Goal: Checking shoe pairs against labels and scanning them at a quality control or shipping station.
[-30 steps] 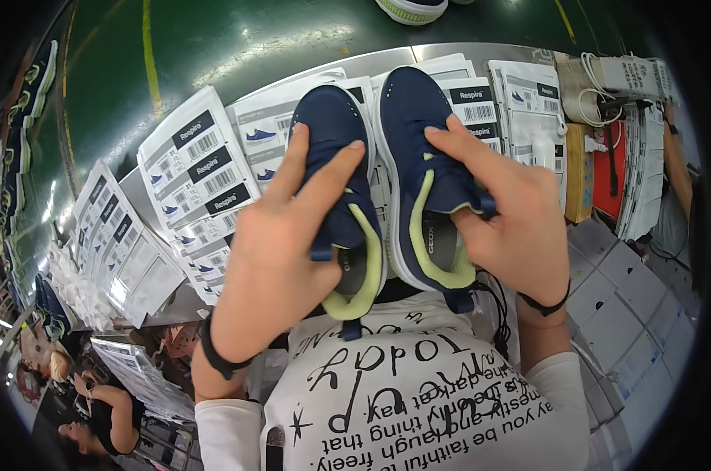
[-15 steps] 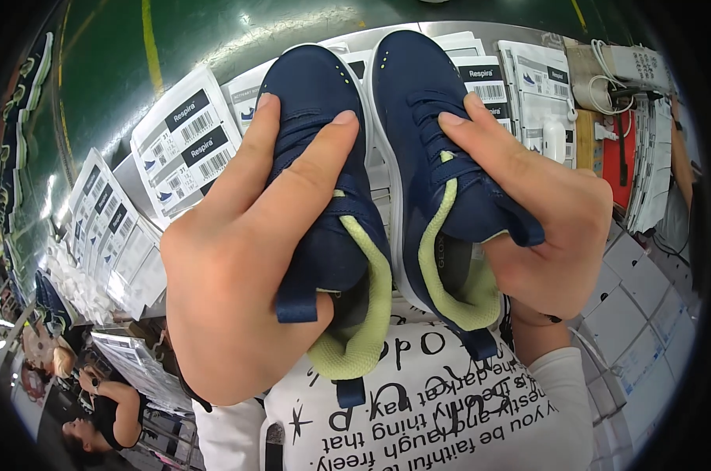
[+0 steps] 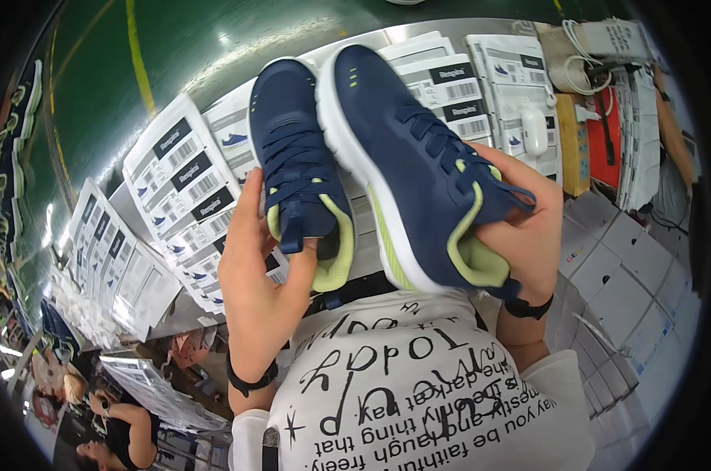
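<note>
I hold a pair of navy blue sneakers with pale green linings and white soles, toes pointing away from me. The left sneaker point(image 3: 287, 118) is gripped near its heel by my left hand point(image 3: 263, 294), closed with the thumb at the collar opening and a finger along the outer side. My right hand point(image 3: 534, 231) is closed round the back of the right sneaker point(image 3: 391, 133), its fingers partly hidden in the opening. That sneaker is tilted, so the white and green side of its sole shows. The two toes lie almost side by side.
Beneath the shoes are several stacks of printed label sheets point(image 3: 184, 169) on a metal table. A white earbud case point(image 3: 535, 141), cables point(image 3: 587, 55) and a red item point(image 3: 603, 145) are at the right. White boxes point(image 3: 606, 259) stand lower right. Another person point(image 3: 127, 424) is lower left.
Both hands have slid back from the laces toward the heels. The sneakers are lower and farther from the camera, and the right one has tilted to show its sole's side.
</note>
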`<state>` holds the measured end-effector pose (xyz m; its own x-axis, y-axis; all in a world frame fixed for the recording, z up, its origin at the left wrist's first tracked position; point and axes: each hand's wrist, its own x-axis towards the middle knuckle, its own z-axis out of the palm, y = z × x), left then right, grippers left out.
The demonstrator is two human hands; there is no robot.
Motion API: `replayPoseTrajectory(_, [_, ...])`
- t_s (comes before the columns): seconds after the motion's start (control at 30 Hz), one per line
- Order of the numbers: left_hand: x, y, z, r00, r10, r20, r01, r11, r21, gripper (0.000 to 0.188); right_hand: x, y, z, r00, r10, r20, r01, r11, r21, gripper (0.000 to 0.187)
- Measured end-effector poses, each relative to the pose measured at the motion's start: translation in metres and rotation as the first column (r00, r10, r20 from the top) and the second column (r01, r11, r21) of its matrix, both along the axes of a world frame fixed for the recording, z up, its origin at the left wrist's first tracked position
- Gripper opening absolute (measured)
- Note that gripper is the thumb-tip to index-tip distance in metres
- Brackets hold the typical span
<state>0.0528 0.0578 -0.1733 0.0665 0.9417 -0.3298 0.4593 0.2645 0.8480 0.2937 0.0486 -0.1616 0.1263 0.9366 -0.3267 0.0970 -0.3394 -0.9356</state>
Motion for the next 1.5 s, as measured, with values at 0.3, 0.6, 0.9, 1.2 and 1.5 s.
replayPoseTrajectory(0.3, [-0.002,-0.005,-0.009,0.988,0.12,0.101,-0.122,0.993,0.01,0.072,-0.009,0.008,0.049,0.999,-0.047,0.006,0.046,0.992,0.115,0.025])
replayPoseTrajectory(0.6, [-0.036,-0.003,0.032,0.955,0.051,0.293,-0.046,0.999,-0.021,0.064,0.003,0.0,0.054,0.937,0.148,0.316,-0.148,0.989,-0.025,0.039])
replayPoseTrajectory(0.9, [-0.035,0.0,0.064,0.905,-0.217,0.366,0.203,0.976,0.078,0.062,0.023,0.004,0.037,0.98,0.143,0.142,-0.152,0.987,0.053,0.041])
replayPoseTrajectory(1.2, [-0.006,0.021,0.033,0.26,0.178,0.949,0.056,0.978,-0.199,0.047,0.001,-0.024,0.028,0.997,-0.045,0.067,0.028,0.972,0.232,0.042])
replayPoseTrajectory(1.5, [0.002,0.044,0.029,0.168,0.378,0.911,0.111,0.911,-0.398,0.039,0.0,-0.007,0.014,0.975,-0.205,-0.081,0.22,0.927,0.302,0.043])
